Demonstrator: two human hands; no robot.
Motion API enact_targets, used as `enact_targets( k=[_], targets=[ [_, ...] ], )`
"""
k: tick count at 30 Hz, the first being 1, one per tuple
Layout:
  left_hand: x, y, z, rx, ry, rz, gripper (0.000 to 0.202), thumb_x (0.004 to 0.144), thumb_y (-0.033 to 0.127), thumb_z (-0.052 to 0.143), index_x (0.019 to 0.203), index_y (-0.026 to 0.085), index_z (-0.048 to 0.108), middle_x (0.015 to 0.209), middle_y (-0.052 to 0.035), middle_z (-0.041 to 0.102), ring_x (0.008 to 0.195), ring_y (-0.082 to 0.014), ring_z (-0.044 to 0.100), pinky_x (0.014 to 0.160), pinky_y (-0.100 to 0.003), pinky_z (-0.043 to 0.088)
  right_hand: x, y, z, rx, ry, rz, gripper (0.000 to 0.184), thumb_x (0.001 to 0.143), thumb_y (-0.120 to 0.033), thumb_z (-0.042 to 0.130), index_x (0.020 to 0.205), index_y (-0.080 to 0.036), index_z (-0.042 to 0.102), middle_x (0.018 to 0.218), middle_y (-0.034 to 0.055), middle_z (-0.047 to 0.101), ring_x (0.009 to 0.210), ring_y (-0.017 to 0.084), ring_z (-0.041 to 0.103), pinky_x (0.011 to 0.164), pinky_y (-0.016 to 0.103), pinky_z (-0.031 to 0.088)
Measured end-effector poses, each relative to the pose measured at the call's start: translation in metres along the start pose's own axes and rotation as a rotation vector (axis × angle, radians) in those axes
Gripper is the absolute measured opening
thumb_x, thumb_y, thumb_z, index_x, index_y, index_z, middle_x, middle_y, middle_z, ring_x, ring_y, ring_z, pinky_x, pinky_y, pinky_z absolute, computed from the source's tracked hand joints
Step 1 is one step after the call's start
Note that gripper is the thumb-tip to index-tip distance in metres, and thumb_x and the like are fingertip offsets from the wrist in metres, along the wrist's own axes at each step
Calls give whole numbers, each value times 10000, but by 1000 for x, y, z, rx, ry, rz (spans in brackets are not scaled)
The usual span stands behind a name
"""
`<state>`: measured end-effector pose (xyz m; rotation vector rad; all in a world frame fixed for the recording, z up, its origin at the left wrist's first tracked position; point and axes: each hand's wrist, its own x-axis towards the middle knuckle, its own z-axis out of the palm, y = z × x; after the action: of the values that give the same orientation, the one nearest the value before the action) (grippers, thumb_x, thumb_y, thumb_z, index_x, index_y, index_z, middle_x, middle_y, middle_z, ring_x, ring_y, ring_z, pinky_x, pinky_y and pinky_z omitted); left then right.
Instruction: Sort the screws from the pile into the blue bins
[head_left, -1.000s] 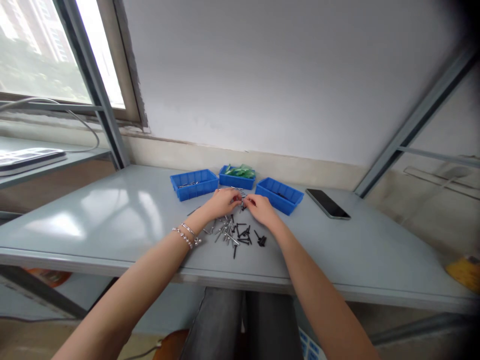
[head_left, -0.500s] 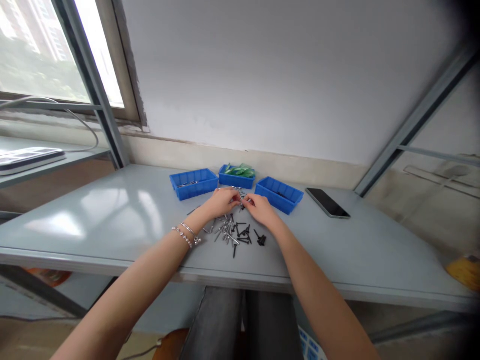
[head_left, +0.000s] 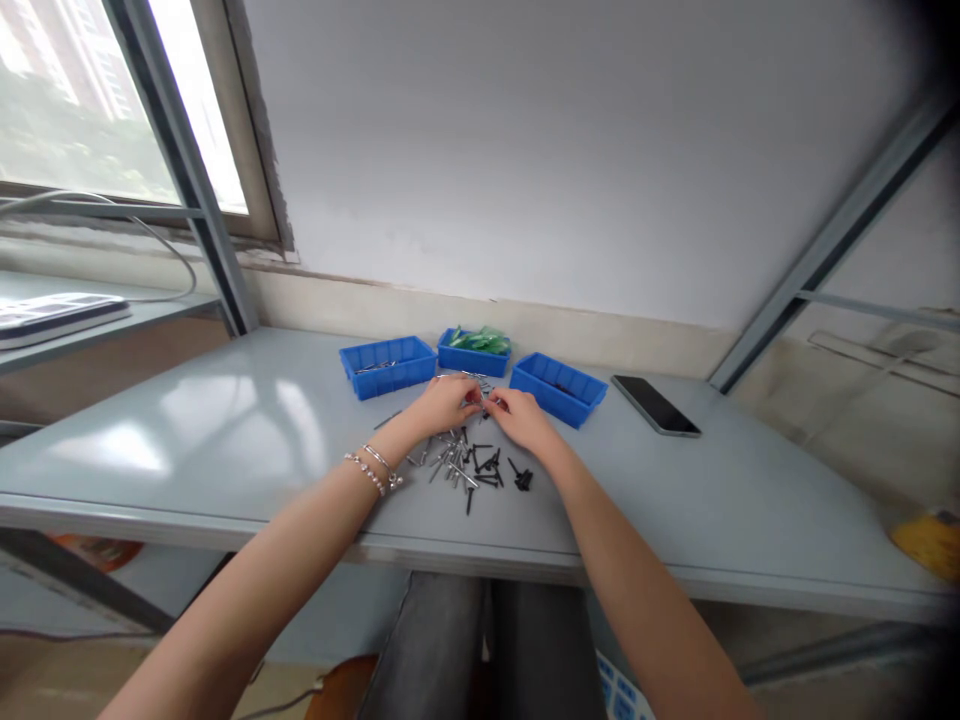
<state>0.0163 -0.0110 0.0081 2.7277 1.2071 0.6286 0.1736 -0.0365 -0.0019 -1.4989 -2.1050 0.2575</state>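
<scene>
— Checking the table first: where are the small metal fasteners [head_left: 466, 462]?

— Most lie in a loose heap of silver and black pieces on the grey table [head_left: 187, 450], just below both hands and closer to the person than the fingertips. A few more sit just beyond the fingers, in front of the middle blue bin [head_left: 474, 358].

— And the hands?

— The left hand [head_left: 446, 405] and the right hand [head_left: 523, 420] come in from either side until their fingertips almost meet. The fingers [head_left: 474, 396] are curled in and closed, not spread, and they appear to pinch 1 thin fastener [head_left: 484, 405] between them. It is too small and too hidden to see exactly how it is held.

— What's around them?

— 3 blue bins in an arc: the left blue bin [head_left: 388, 367] with a few silver pieces, the middle one with green pieces, and the right blue bin [head_left: 559, 390] with dark pieces. A black smartphone [head_left: 655, 405] lies beyond that.

— Any change from 1 second ago?

— Hardly any: the hands are still together and the heap looks the same. The view has only tipped slightly.
</scene>
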Motion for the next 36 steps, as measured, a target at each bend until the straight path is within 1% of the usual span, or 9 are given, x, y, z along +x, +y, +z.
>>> enact_targets(
  k=[7, 16, 30, 36],
  targets=[
    [0, -3, 3, 15, -8, 10, 166, 744, 258, 500, 860, 164, 570, 892, -66, 592, 852, -190, 522, 697, -289, 386, 0, 1, 1, -11, 3, -7, 191, 805, -237, 439, 744, -181, 612, 638, 21, 577, 600, 128, 484, 552, 227, 297],
    [0, -4, 3, 29, -25, 44, 177, 756, 250, 480, 859, 173, 600, 891, -69, 609, 829, -189, 537, 704, -292, 394, 1, 2, 1, -7, 5, -4, 187, 798, -240, 438, 754, -185, 612, 649, 20, 579, 608, 129, 480, 563, 227, 296],
    [2, -6, 6, 6, 7, 57, 123, 732, 240, 500, 777, 164, 585, 783, -47, 597, 775, -174, 528, 677, -271, 381, 0, 3, 2, 5, -1, 9, 156, 783, -233, 469, 752, -178, 611, 618, 11, 559, 595, 125, 477, 541, 222, 289],
    [1, -6, 7, 7, -3, 58, 131, 736, 246, 496, 780, 162, 585, 801, -51, 598, 762, -171, 531, 672, -273, 382, 0, 2, 2, 7, -21, 5, 144, 773, -226, 477, 746, -182, 611, 610, 12, 553, 596, 128, 470, 546, 224, 289]
  ],
)
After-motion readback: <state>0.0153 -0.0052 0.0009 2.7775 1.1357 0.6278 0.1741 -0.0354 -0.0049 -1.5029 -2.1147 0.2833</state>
